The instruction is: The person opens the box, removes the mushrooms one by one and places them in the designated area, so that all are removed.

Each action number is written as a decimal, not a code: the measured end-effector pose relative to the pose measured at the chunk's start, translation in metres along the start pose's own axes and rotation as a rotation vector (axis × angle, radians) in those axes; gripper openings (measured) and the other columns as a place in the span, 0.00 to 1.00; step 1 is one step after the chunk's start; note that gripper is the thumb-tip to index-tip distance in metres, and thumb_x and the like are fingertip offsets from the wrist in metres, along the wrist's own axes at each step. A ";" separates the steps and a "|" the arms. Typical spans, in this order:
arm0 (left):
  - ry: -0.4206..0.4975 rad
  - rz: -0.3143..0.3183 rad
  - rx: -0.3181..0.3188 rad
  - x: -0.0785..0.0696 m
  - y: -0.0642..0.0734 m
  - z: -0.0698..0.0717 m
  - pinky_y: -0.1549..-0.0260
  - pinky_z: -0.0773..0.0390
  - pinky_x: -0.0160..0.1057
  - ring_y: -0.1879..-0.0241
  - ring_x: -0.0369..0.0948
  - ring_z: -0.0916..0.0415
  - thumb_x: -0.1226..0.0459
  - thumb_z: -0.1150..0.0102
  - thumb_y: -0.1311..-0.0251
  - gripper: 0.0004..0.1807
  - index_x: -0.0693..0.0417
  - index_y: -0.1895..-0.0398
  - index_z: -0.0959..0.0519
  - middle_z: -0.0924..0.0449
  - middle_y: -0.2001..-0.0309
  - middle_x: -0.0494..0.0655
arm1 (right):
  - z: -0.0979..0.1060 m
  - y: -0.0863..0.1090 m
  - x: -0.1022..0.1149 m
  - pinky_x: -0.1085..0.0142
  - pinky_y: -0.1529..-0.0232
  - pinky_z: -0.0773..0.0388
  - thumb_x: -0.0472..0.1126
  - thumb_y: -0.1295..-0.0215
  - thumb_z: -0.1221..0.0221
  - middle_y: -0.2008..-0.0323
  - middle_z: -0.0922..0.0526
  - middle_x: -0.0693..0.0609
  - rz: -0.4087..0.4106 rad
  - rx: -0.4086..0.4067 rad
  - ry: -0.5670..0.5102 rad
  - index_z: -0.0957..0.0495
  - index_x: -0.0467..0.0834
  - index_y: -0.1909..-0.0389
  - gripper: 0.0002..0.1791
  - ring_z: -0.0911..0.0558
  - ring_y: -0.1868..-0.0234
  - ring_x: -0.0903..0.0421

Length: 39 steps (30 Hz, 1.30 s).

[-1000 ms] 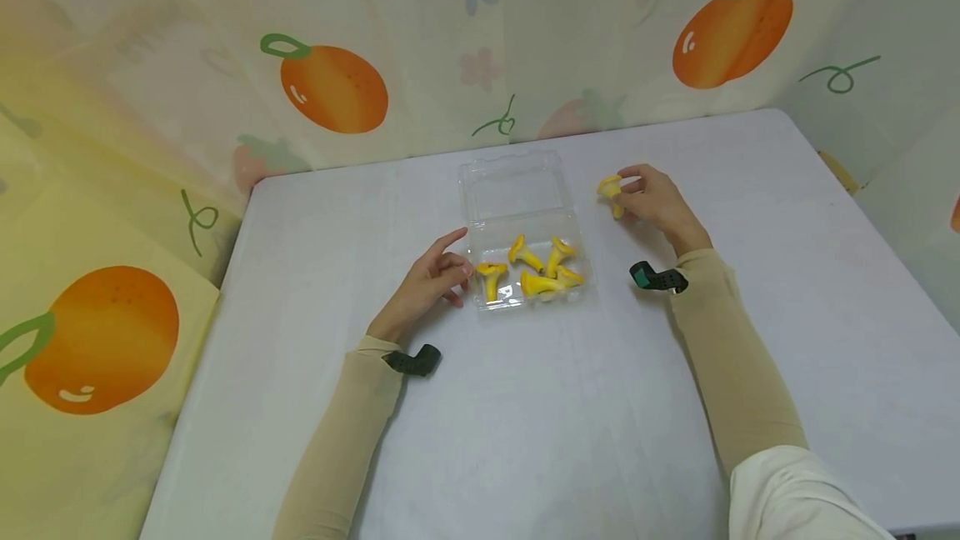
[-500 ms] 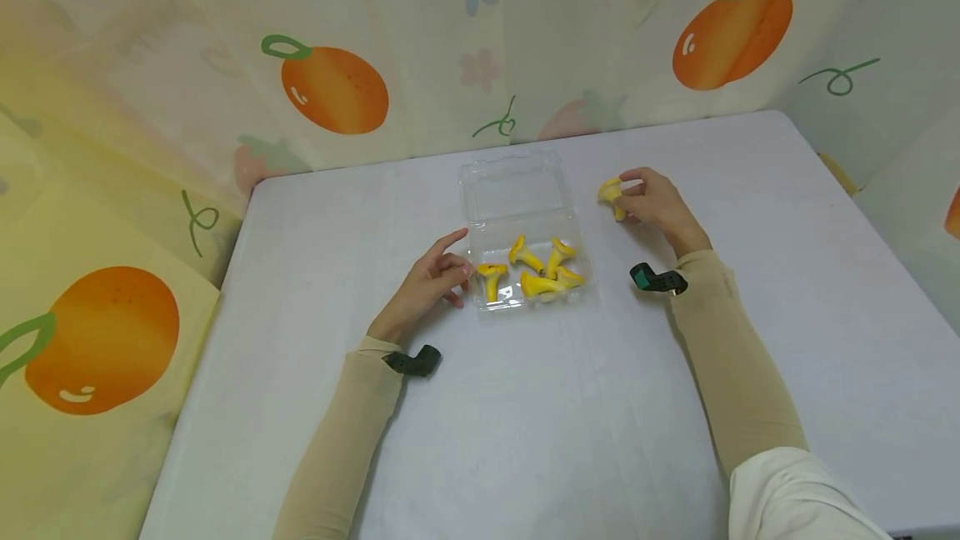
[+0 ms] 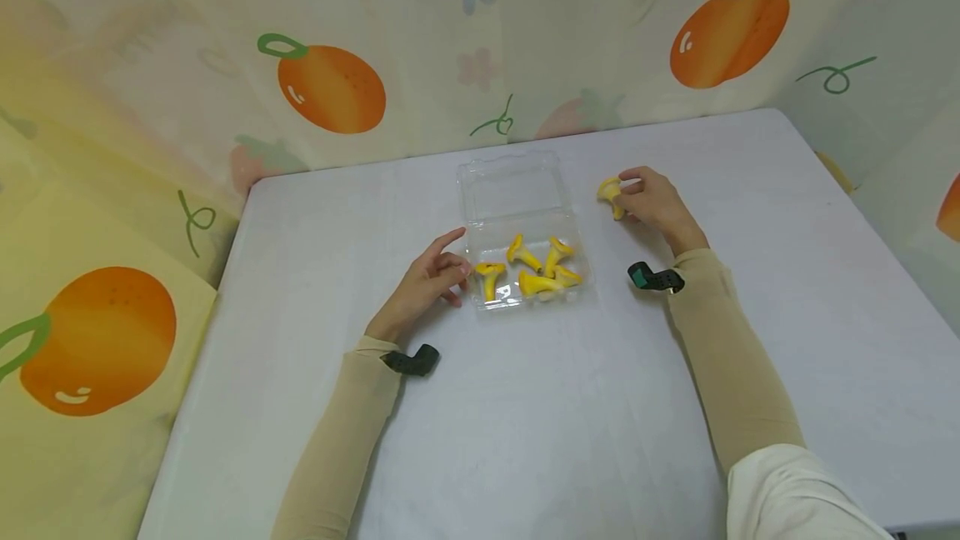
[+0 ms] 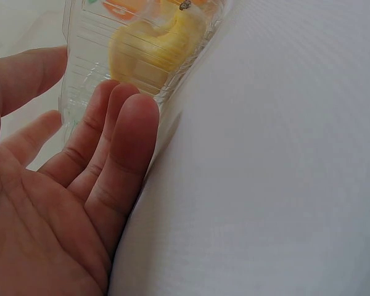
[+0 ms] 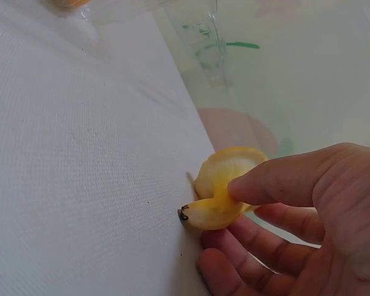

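Note:
A clear plastic clamshell box point(image 3: 515, 187) lies with its lid folded back on the table. Several yellow trumpet-shaped mushrooms point(image 3: 524, 255) lie in its near half. My left hand point(image 3: 422, 288) is at the box's left side, fingers loosely bent and fingertips right at the wall. In the left wrist view a mushroom point(image 4: 154, 46) shows through that wall. To the right of the box, my right hand point(image 3: 657, 205) pinches another yellow mushroom point(image 5: 214, 211) between thumb and fingers. Its dark-tipped stem end is close to the tabletop in the right wrist view.
A white cloth covers the table point(image 3: 517, 432). Behind it hangs a printed curtain point(image 3: 420, 32) with orange fruit shapes, close against the far edge. Dark wrist mounts point(image 3: 656, 277) stick out from both sleeves.

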State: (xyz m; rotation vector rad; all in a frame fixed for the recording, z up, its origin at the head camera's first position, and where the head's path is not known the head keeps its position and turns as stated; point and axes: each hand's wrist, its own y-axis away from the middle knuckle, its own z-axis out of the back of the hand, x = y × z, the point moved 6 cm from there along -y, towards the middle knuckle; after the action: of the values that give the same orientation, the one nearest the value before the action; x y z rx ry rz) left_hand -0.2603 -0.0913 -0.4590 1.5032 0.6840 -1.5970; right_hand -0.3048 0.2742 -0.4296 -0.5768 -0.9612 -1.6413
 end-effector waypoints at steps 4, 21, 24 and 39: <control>0.005 -0.001 -0.002 -0.001 0.000 0.000 0.71 0.16 0.35 0.62 0.40 0.22 0.68 0.45 0.29 0.37 0.48 0.20 0.46 0.21 0.50 0.59 | 0.001 0.000 -0.001 0.72 0.63 0.24 0.41 0.30 0.45 0.37 0.26 0.33 -0.003 0.000 0.006 0.39 0.37 0.26 0.33 0.21 0.59 0.56; 0.022 0.002 -0.003 0.001 -0.001 -0.001 0.71 0.16 0.36 0.63 0.38 0.22 0.68 0.44 0.29 0.37 0.47 0.20 0.45 0.21 0.51 0.57 | 0.002 -0.001 -0.003 0.72 0.63 0.23 0.42 0.30 0.46 0.36 0.28 0.34 -0.002 -0.013 0.014 0.39 0.39 0.26 0.33 0.21 0.61 0.56; 0.027 0.014 -0.011 0.001 0.000 -0.001 0.71 0.17 0.36 0.63 0.38 0.21 0.68 0.44 0.30 0.37 0.46 0.20 0.44 0.21 0.52 0.53 | 0.002 -0.001 -0.003 0.70 0.63 0.23 0.43 0.30 0.47 0.35 0.29 0.35 -0.007 -0.014 0.027 0.39 0.40 0.26 0.33 0.21 0.62 0.56; 0.024 0.016 -0.017 0.000 0.000 -0.001 0.71 0.16 0.36 0.63 0.37 0.21 0.68 0.45 0.30 0.37 0.46 0.20 0.44 0.21 0.51 0.55 | 0.004 0.003 0.000 0.68 0.60 0.24 0.44 0.30 0.44 0.34 0.33 0.37 -0.012 -0.019 0.002 0.40 0.41 0.25 0.34 0.25 0.53 0.50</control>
State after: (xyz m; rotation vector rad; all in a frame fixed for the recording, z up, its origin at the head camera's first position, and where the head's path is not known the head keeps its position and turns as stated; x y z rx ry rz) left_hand -0.2603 -0.0907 -0.4596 1.5141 0.6947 -1.5600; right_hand -0.3022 0.2771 -0.4271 -0.5829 -0.9500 -1.6631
